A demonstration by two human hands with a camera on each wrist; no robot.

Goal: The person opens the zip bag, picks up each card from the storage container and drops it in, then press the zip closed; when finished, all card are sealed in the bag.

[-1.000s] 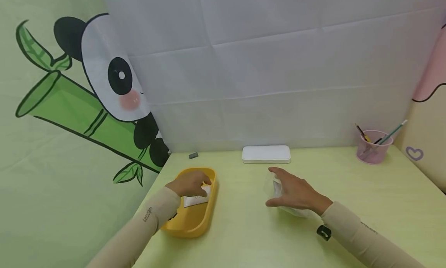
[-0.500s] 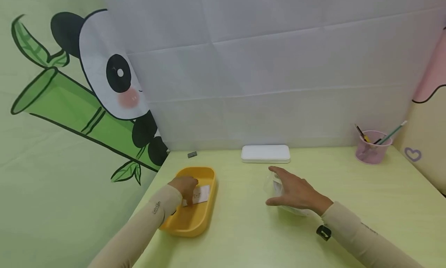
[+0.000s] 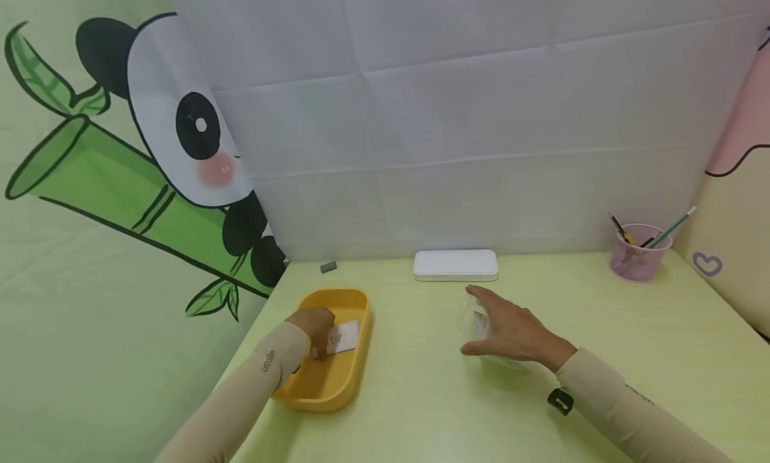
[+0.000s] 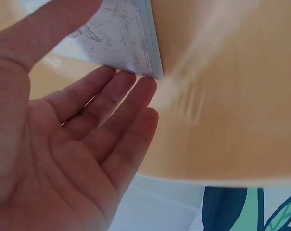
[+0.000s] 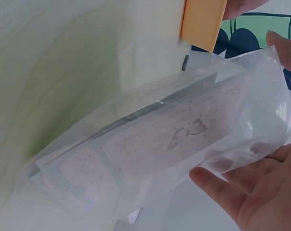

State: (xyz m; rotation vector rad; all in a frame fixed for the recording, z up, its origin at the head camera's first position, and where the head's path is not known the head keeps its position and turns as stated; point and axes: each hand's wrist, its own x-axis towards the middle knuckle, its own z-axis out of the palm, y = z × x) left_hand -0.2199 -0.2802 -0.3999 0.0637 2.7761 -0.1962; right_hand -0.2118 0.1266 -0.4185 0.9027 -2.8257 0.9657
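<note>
One pale flat packet lies in the yellow tray with its left end at the left grip, long axis running across the tray's width; that grip is the nearer of the two, fingers loosely extended at the packet's edge, no firm pinch showing. Well to the right, over the desk, the right grip cups a clear bag holding similar pale packets, at least two.
</note>
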